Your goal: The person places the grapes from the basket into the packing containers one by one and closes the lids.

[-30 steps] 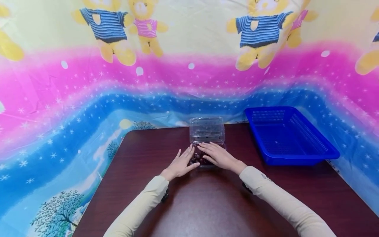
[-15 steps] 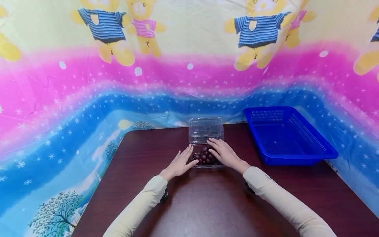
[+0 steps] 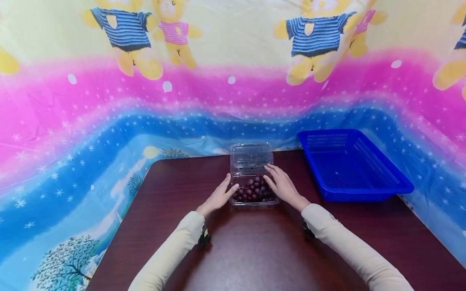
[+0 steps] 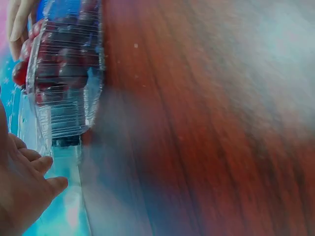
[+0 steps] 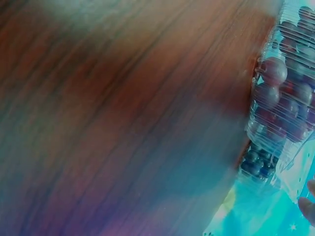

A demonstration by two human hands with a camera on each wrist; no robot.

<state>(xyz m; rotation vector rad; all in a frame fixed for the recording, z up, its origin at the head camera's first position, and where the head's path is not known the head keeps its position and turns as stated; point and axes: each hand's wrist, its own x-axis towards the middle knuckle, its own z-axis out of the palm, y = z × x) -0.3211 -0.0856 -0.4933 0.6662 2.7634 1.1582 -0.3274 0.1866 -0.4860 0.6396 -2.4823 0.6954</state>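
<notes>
Dark red grapes (image 3: 255, 190) fill the base of a clear plastic clamshell box (image 3: 255, 203) on the table, seen in the head view. Its lid (image 3: 251, 157) stands raised at the back. At the box's left side is my left hand (image 3: 216, 198), fingers extended and thumb over the near left edge. My right hand (image 3: 285, 188) is at the right side, fingers extended toward the hinge. Neither hand grips a grape. Through the box's ribbed wall (image 4: 66, 118), grapes show in the left wrist view. Only fingertips of the right hand (image 5: 307, 206) appear in the right wrist view.
A blue plastic basket (image 3: 367, 192) with slotted walls stands at the right back of the dark brown wooden table (image 3: 247, 250). A printed cloth (image 3: 233, 97) with bears and snowflakes hangs behind the table and along both sides.
My right hand has moved right, off the grapes to the box's side, uncovering more of them. My left hand has drawn slightly left. The lid stays raised.
</notes>
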